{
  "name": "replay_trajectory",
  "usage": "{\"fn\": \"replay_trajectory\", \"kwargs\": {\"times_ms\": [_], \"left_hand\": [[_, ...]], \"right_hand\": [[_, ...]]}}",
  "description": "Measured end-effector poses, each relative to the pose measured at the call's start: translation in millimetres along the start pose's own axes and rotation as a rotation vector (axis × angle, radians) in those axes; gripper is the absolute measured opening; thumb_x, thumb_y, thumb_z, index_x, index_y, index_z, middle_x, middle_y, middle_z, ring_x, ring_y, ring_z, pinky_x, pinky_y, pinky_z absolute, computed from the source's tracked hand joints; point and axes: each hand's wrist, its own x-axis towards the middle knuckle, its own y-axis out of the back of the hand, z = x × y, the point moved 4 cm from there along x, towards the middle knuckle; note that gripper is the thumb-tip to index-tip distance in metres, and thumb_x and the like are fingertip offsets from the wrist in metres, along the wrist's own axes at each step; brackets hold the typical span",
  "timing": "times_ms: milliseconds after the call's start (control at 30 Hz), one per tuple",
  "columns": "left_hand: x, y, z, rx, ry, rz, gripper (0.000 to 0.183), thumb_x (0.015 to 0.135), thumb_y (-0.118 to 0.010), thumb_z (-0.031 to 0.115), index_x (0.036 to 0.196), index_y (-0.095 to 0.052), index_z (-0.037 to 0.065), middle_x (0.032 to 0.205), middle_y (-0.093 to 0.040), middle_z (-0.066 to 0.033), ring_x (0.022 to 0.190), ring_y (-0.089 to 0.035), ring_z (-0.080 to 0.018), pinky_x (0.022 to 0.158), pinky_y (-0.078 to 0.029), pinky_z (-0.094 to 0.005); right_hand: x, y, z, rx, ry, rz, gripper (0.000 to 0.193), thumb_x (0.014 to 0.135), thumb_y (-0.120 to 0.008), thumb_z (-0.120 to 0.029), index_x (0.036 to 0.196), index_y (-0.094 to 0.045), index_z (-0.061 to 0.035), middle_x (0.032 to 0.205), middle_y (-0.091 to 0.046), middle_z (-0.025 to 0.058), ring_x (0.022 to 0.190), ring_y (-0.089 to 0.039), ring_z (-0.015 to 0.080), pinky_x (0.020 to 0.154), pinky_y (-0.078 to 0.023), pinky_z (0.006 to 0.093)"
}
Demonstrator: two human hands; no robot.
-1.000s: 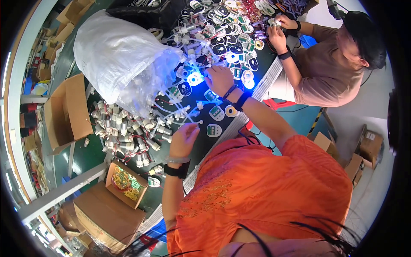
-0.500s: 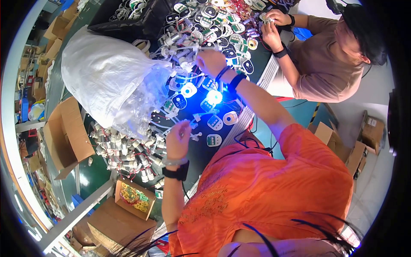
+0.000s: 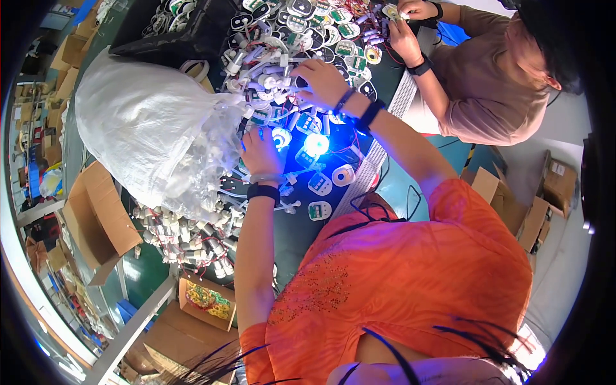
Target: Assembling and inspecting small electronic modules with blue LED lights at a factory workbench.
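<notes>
My right hand (image 3: 323, 83) is over the pile of white plastic parts with tubes (image 3: 273, 82), its fingers and thumb spread apart and nothing clearly held. Next to the crumpled mouth of the large white plastic bag (image 3: 147, 122) is my left hand (image 3: 262, 154), back upward; its fingertips are partly hidden and any grip is unclear. Between my hands and body, a bright blue-white lamp (image 3: 316, 145) shines on the dark table. A second lit round part (image 3: 280, 137) touches or nearly touches my left hand. Oval cases with green circuit boards (image 3: 319, 183) lie close by.
A co-worker's hands (image 3: 405, 35) hold a small part at the far right. A black bin (image 3: 173, 42) stands at the far left. Several white cylinders with red wires (image 3: 186, 237) are heaped left of my forearm. An open cardboard box (image 3: 99, 215) sits beyond them.
My left hand has moved forward, away from my body, to beside the lit parts and the bag's mouth. My right hand's fingers have spread over the pile. The view has shifted slightly.
</notes>
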Motion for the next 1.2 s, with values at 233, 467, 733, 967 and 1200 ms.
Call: {"fn": "replay_trajectory", "kwargs": {"times_ms": [233,467,733,967,1200], "left_hand": [[-25.2,3.7,-10.7,-0.165,-0.011,0.026,0.041,0.071,-0.073,0.021,0.107,-0.057,0.013,0.09,-0.065,-0.0065,0.091,-0.061,-0.0287,0.089,-0.038,-0.0465],[-116.4,73.0,-34.5,-0.61,0.091,-0.237,0.045,0.068,-0.076,0.013,0.107,-0.057,0.004,0.099,-0.064,-0.0155,0.094,-0.061,-0.034,0.078,-0.048,-0.0376],[-282.7,68.6,-104.4,-0.509,0.457,-0.387,0.043,0.069,-0.076,0.017,0.106,-0.057,0.007,0.098,-0.063,-0.0128,0.089,-0.063,-0.0331,0.075,-0.05,-0.0404],[-232.8,79.8,-54.6,-0.393,0.32,0.031,0.037,0.076,-0.072,0.016,0.108,-0.06,0.004,0.103,-0.06,-0.0147,0.098,-0.055,-0.0347,0.087,-0.043,-0.0413],[-106.1,47.7,-8.4,-0.307,-0.015,0.311,0.04,0.078,-0.069,0.021,0.111,-0.058,0.004,0.101,-0.06,-0.0134,0.094,-0.057,-0.03,0.075,-0.049,-0.0399]], "right_hand": [[-67.1,20.8,-3.6,0.099,-0.093,0.243,0.039,0.07,-0.07,-0.016,0.107,-0.058,-0.0112,0.106,-0.058,0.0089,0.101,-0.055,0.0293,0.085,-0.045,0.0414],[-102.5,9.4,2.6,0.143,-0.238,0.082,0.038,0.07,-0.068,-0.013,0.106,-0.057,-0.0115,0.102,-0.058,0.0086,0.098,-0.057,0.0297,0.08,-0.046,0.0433],[-123.4,0.2,-58.3,0.16,0.043,0.018,0.038,0.07,-0.067,-0.011,0.106,-0.056,-0.0122,0.104,-0.058,0.0066,0.1,-0.054,0.0265,0.086,-0.04,0.0421],[-130.7,-21.3,-117.2,0.289,0.189,-0.136,0.035,0.073,-0.065,-0.012,0.107,-0.056,-0.011,0.099,-0.058,0.0062,0.098,-0.055,0.0265,0.083,-0.043,0.0422],[-129.9,-52.9,-133.5,0.541,0.056,-0.322,0.039,0.077,-0.058,-0.006,0.115,-0.052,-0.0075,0.1,-0.061,0.0137,0.095,-0.057,0.0343,0.083,-0.044,0.0452]]}}
